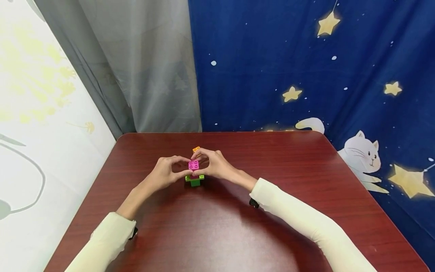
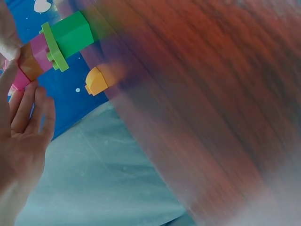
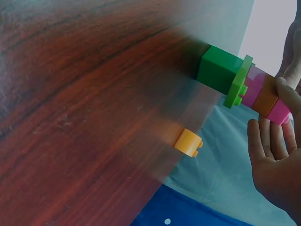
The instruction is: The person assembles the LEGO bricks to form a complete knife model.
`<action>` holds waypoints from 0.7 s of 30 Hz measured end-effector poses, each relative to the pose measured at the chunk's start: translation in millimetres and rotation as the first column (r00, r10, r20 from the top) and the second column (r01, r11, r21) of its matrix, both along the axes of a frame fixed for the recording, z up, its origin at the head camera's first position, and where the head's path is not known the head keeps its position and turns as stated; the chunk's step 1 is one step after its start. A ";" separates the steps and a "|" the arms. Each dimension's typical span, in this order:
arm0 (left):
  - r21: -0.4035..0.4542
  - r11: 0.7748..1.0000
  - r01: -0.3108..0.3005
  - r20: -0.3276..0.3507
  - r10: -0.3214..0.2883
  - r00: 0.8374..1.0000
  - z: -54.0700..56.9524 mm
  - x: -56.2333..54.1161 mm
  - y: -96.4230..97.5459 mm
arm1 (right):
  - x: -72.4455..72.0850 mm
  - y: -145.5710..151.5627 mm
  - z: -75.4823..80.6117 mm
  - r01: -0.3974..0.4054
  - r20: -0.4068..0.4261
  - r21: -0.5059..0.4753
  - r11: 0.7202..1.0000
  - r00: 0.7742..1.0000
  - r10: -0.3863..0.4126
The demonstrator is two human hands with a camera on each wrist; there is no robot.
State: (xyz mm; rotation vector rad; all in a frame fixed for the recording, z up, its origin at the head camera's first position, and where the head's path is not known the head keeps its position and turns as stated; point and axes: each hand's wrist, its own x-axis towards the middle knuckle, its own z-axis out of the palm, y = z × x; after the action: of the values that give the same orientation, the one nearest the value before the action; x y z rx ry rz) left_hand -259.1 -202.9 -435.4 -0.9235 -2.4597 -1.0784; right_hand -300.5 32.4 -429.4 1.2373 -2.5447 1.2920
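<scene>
A tower of toy building bricks stands on the table between the hands. It rises from a green brick (image 1: 195, 183) through a lime plate (image 3: 239, 82), a purple-pink brick (image 2: 41, 51) and an orange brick (image 3: 266, 96) to a bright pink brick (image 1: 193, 165) on top. My left hand (image 1: 165, 170) pinches the pink brick from the left, thumb near and fingers far. From the other side my right hand (image 1: 216, 164) pinches the same brick. Fingers partly cover the upper bricks in both wrist views.
Behind the tower, a loose yellow-orange brick with a curved side (image 3: 187, 142) lies on the table. The dark red wooden table (image 1: 210, 234) ends at a grey curtain (image 1: 163, 75) and a blue starry curtain (image 1: 251, 75).
</scene>
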 end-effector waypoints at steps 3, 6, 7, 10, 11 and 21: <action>-0.012 1.000 -0.007 0.022 0.007 1.000 2.0 -0.1 -0.3 | -0.9 -0.4 -2.5 -0.002 0.039 -0.041 0.999 0.999 0.003; -0.028 0.999 -0.021 0.045 0.022 0.999 4.1 0.4 -0.3 | -0.9 -1.3 -4.0 -0.005 0.069 -0.057 0.998 0.998 0.009; -0.028 0.999 -0.026 0.045 0.027 0.999 4.5 0.3 0.2 | -0.8 -1.5 -4.3 -0.006 0.078 -0.060 0.998 0.997 0.011; -0.020 0.999 -0.031 0.031 0.032 0.999 6.7 -0.2 4.9 | -1.1 -0.9 -5.1 0.005 0.071 -0.049 0.999 0.997 -0.001; -0.014 0.999 -0.030 0.030 0.030 0.999 7.7 -0.5 7.3 | -1.2 -0.6 -5.4 0.013 0.068 -0.045 0.999 0.998 -0.010; -0.002 0.999 -0.038 0.069 0.038 0.997 8.6 -2.4 20.8 | 1.8 5.8 -7.1 0.016 0.071 -0.036 0.999 0.997 -0.014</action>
State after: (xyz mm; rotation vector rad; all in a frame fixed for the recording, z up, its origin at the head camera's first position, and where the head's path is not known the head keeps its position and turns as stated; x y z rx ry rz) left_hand -261.5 -182.1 -426.8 -0.8498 -2.5231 -1.1146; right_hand -298.7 38.2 -436.4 1.1845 -2.5598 1.3975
